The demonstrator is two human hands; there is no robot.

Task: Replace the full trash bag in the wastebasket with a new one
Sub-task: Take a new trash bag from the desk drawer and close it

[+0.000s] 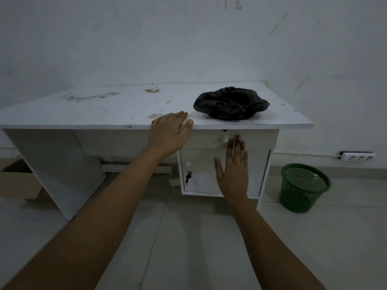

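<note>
A crumpled black trash bag (231,103) lies on the right part of a white desk (94,109). My left hand (169,133) rests flat on the desk's front edge, just left of the bag, holding nothing. My right hand (233,170) is stretched out with fingers apart in front of the desk's drawer, its fingertips just right of the white drawer knob (224,139). A green mesh wastebasket (303,187) stands on the floor to the right of the desk, with no bag in it.
Below the drawer is a cabinet door (201,174) with a white knob and a key in its lock (188,177). A cardboard box (16,178) sits on the floor at left. A white power strip (358,156) lies by the wall at right.
</note>
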